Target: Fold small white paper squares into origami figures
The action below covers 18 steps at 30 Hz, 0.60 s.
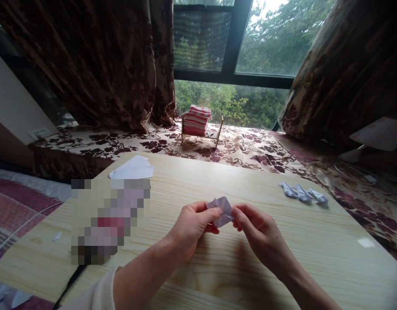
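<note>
Above the middle of the wooden table (pixel 172 189), a small folded piece of paper (pixel 224 206) is held between my two hands. My left hand (pixel 193 224) grips its left side, the thumb pressed flat across the front face. At the paper's right corner, the thumb and fingers of my right hand (pixel 254 224) are pinched together. Folds show on the face towards me, and the back is hidden. To the right lie three folded paper pieces (pixel 304 193) in a row, touching or nearly touching.
White paper sheets (pixel 133 167) lie at the table's far left. A pixelated item (pixel 110 224) with a black cable (pixel 72 280) is in front of them. A paper scrap (pixel 57 236) lies further left. On the sill, a small rack (pixel 201 136) carries folded red-and-white cloths (pixel 197 120).
</note>
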Each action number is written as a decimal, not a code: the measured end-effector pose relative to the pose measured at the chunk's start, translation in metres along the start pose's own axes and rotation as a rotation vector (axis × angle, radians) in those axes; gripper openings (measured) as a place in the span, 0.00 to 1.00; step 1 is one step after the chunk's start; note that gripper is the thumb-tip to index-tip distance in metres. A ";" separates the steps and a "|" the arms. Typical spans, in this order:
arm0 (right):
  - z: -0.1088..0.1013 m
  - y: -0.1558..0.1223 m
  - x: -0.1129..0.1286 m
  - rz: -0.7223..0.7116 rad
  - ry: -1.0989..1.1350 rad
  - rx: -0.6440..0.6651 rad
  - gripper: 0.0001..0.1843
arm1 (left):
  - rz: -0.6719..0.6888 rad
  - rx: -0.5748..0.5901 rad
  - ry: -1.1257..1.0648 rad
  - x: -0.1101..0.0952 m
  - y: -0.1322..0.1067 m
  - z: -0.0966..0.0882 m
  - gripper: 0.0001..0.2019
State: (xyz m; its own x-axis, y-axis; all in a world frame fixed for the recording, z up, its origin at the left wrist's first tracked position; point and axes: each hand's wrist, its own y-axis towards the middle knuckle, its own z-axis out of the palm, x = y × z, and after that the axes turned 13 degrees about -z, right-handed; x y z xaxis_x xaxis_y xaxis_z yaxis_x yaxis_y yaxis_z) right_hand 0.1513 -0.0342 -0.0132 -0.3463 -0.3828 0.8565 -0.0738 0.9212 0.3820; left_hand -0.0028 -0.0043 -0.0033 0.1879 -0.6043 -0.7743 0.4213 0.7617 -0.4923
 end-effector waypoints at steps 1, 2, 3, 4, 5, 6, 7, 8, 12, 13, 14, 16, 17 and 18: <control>0.000 0.000 0.000 0.002 0.005 -0.005 0.16 | 0.002 0.003 0.007 0.000 0.000 0.000 0.12; 0.000 0.000 0.000 0.007 0.010 -0.008 0.17 | 0.009 0.004 0.010 0.000 0.000 0.000 0.12; 0.000 0.001 0.000 0.013 0.015 -0.009 0.17 | 0.020 0.003 0.010 0.000 0.000 0.000 0.12; 0.000 0.001 -0.001 0.021 0.020 -0.009 0.17 | 0.033 0.000 0.008 0.000 0.001 0.000 0.13; -0.001 0.001 -0.001 0.030 0.025 -0.007 0.18 | 0.045 -0.006 0.006 0.000 0.001 0.000 0.13; -0.001 0.002 0.000 0.039 0.030 -0.006 0.18 | 0.055 -0.012 0.005 0.000 0.001 -0.001 0.13; -0.002 0.002 0.000 0.051 0.034 -0.004 0.19 | 0.061 -0.015 0.005 0.000 0.001 -0.001 0.13; -0.002 0.002 0.001 0.064 0.038 0.004 0.21 | 0.065 -0.013 0.005 0.000 0.002 -0.001 0.12; -0.004 0.003 0.005 0.085 0.049 0.097 0.20 | 0.095 -0.012 -0.001 0.001 0.001 0.000 0.11; -0.003 0.002 0.006 0.085 0.051 0.120 0.19 | 0.103 -0.016 -0.002 0.001 0.001 0.000 0.11; -0.003 0.002 0.006 0.086 0.051 0.134 0.18 | 0.107 -0.021 -0.004 0.001 0.001 0.000 0.11; -0.001 0.001 0.006 0.089 0.049 0.136 0.17 | 0.108 -0.028 -0.010 0.002 0.001 0.001 0.11; 0.000 0.001 0.005 0.085 0.048 0.125 0.18 | 0.104 -0.027 -0.016 0.002 0.000 0.001 0.11; 0.001 0.000 0.004 0.079 0.049 0.115 0.18 | 0.096 -0.023 -0.020 0.002 0.000 0.001 0.11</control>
State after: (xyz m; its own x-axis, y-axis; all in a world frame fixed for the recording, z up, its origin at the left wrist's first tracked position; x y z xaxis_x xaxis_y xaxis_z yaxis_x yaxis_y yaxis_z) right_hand 0.1487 -0.0355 -0.0103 -0.3091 -0.3089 0.8995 -0.1555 0.9495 0.2726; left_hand -0.0010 -0.0054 -0.0043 0.2445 -0.5324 -0.8104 0.3803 0.8215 -0.4249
